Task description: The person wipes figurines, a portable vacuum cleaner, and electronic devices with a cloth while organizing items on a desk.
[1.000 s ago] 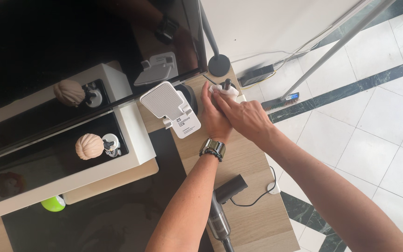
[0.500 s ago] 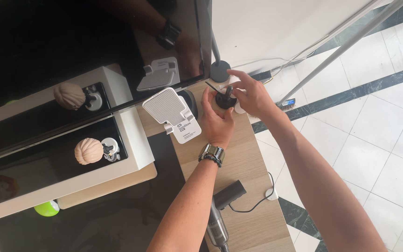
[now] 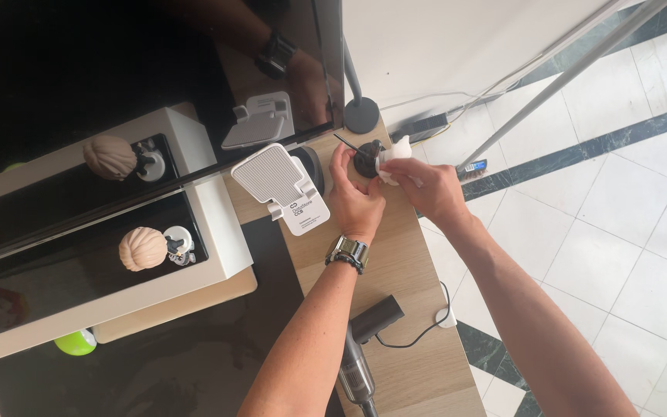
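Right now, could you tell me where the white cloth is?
The white cloth is in the right hand, pressed against the small dark object that the left hand steadies, at the wooden table's far end.

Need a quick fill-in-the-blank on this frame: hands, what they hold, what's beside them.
1. The right hand presses a ____ cloth against the small dark object.
2. The left hand holds the dark object and wears a ____ at the wrist.
3. The hands work above a ____ table.
4. The white stand lies to the ____ of the left hand.

Missing: white; watch; wooden; left
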